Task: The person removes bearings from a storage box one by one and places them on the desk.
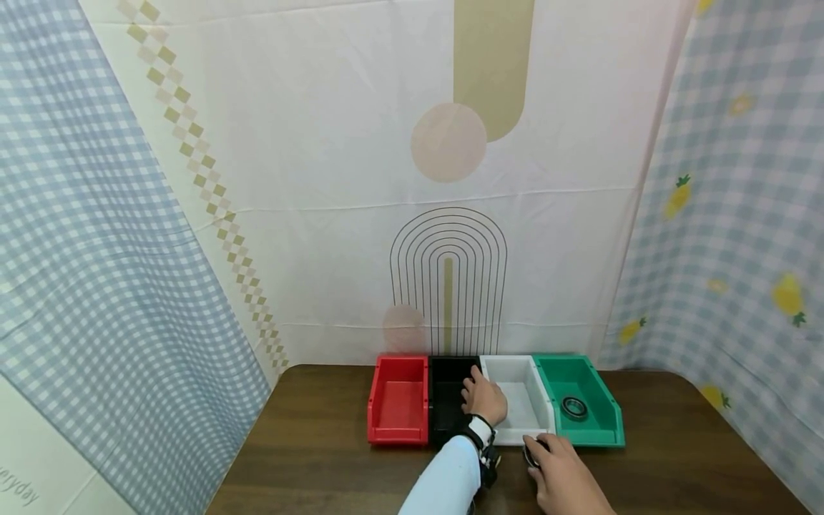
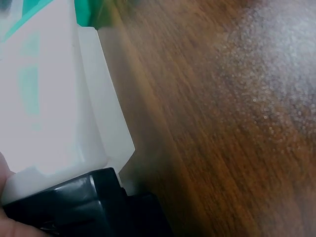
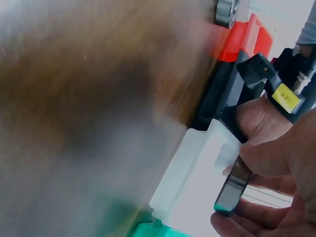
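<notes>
My left hand [image 1: 484,400] reaches over the black bin [image 1: 444,429], close to its border with the white bin [image 1: 524,400]. Its fingers look loosely bent and apart, with no object visible in them; parts of the fingers show at the left wrist view's lower-left edge. My right hand [image 1: 566,476] is in front of the white and green bins. Between thumb and fingers it pinches a ring-shaped metal bearing [image 3: 233,187], held on edge with a shiny outer face. Another bearing [image 1: 574,408] lies flat inside the green bin [image 1: 605,436].
A red bin [image 1: 398,436] stands at the row's left end, on the brown wooden table [image 1: 309,443]. Another metal bearing [image 3: 226,12] appears at the top of the right wrist view, near the red bin. Patterned cloths [image 1: 322,179] hang behind and at both sides.
</notes>
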Available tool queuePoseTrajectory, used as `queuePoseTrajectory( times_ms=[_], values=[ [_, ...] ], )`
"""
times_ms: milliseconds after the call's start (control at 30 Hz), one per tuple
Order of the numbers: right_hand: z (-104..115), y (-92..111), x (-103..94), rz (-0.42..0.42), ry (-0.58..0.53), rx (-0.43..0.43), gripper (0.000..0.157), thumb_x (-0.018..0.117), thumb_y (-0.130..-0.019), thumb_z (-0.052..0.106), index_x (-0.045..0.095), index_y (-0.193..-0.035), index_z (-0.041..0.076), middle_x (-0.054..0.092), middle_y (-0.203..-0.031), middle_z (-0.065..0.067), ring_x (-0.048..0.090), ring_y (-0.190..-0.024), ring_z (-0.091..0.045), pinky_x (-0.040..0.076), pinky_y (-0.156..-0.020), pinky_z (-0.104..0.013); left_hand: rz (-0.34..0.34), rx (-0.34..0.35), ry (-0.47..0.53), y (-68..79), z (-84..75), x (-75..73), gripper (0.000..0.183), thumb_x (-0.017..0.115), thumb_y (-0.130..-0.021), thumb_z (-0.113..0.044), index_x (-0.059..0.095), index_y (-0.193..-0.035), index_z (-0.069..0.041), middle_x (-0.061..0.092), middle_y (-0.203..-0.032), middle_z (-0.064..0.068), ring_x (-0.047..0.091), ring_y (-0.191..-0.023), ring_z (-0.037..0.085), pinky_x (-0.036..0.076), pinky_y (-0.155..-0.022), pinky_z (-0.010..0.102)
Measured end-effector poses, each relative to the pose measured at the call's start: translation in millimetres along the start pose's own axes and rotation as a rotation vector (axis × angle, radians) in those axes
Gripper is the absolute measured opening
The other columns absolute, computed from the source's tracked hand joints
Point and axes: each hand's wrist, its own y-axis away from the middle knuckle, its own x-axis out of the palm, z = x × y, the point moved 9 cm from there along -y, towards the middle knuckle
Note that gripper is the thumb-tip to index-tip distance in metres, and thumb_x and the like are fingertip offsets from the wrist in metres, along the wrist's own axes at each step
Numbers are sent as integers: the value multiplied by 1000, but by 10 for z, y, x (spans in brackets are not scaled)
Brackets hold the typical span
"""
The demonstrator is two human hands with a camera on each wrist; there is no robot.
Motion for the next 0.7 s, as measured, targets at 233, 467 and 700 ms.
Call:
queuePoseTrajectory(
  times_ms=[233, 467, 700],
  values=[
    [5, 55, 124, 67, -42, 14, 44, 87, -88, 19, 75, -129, 8, 70, -120, -9, 66, -113, -33, 56, -99, -56, 0, 4, 12, -42, 16, -1, 56, 55, -108, -13, 37, -159, 0, 51, -144, 33, 53, -128, 52, 46, -101, 73],
    [-110, 7, 405, 189, -71, 15, 47, 87, -88, 26, 74, -129, 5, 69, -116, -11, 65, -108, -36, 56, -96, -57, -16, -6, 10, -45, 27, -5, 55, 56, -108, -13, 38, -158, -1, 51, -143, 33, 53, -129, 51, 46, -102, 73],
    [-531, -198, 1016, 270, -8, -103, 61, 82, -89, 53, 74, -131, 10, 69, -110, -5, 65, -97, -28, 59, -86, -48, -35, -11, 18, -58, 32, 10, 54, 57, -108, -13, 39, -158, -1, 52, -144, 33, 53, -129, 51, 45, -103, 73]
  ],
)
